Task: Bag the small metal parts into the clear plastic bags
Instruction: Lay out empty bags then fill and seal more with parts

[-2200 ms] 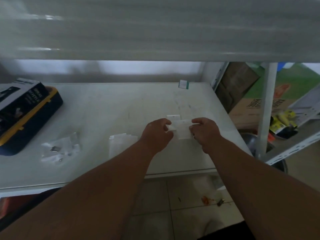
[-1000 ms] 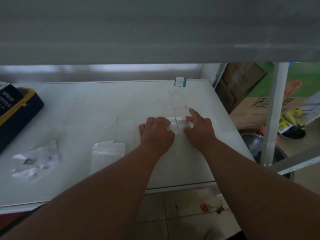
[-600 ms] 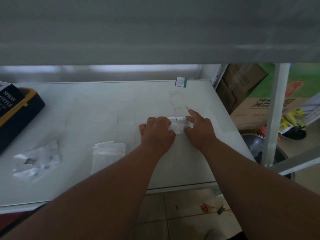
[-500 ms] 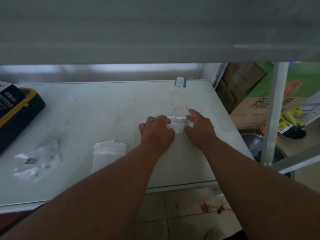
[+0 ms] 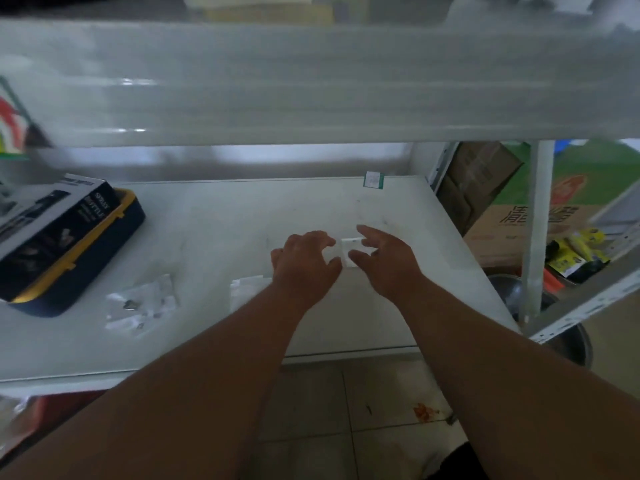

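Note:
A small clear plastic bag (image 5: 350, 250) lies flat on the white shelf (image 5: 214, 223), between my two hands. My left hand (image 5: 304, 265) hovers just left of it with fingers spread, holding nothing. My right hand (image 5: 384, 261) is just right of it, fingers apart, thumb near the bag's lower edge. A stack of empty clear bags (image 5: 247, 289) lies left of my left wrist. Further left, an opened clear bag (image 5: 140, 304) holds several small dark metal parts.
A navy and yellow case (image 5: 86, 251) with a black box (image 5: 45, 216) on it sits at the far left. A small green-edged label (image 5: 373, 180) lies at the shelf's back. An upper shelf (image 5: 311, 84) hangs overhead. A white post (image 5: 535, 230), cardboard boxes (image 5: 498, 216) and a metal bowl (image 5: 561, 337) stand to the right.
Both hands were pressing on the small bag; now they have lifted off it and opened, leaving it flat on the shelf. The view has tilted up and left a little.

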